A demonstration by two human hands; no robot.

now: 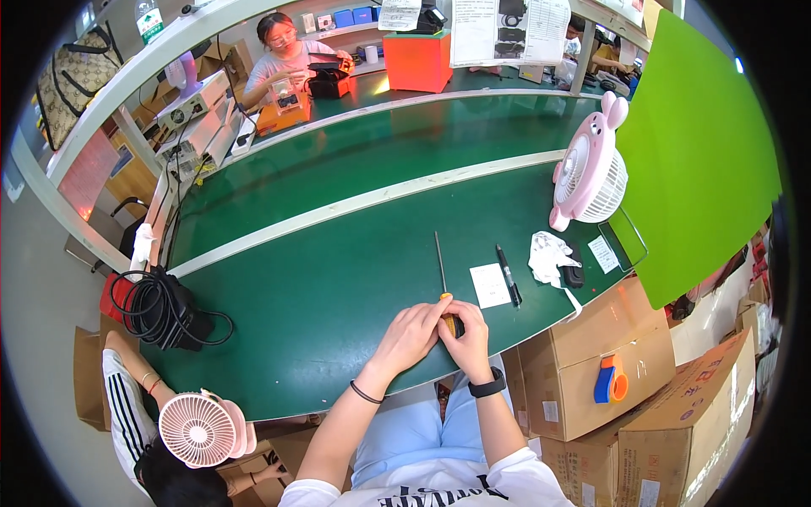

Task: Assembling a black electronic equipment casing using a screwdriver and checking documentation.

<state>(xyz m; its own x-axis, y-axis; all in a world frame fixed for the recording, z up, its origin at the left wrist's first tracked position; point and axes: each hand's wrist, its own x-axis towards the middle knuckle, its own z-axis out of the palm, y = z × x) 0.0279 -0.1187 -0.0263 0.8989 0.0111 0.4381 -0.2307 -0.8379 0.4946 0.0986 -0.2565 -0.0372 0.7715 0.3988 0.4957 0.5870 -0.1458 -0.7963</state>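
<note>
Close to the near edge of the green workbench (338,304), my two hands meet around a screwdriver (440,264). Its long thin metal shaft points away from me, and its yellow and black handle is partly covered by fingers. My left hand (412,335) lies over the handle from the left, fingers bent around it. From the other side my right hand (467,345) grips the handle, thumb against it. A white paper slip (491,286) lies just right of the shaft, with a black pen (508,275) along its right edge.
A pink fan (589,165) stands at the right, near crumpled white cloth (550,256). Black coiled cable (156,308) sits at the left edge. Below it, a person bends beside another pink fan (198,429). Cardboard boxes (608,346) fill the lower right. Another person works across the bench.
</note>
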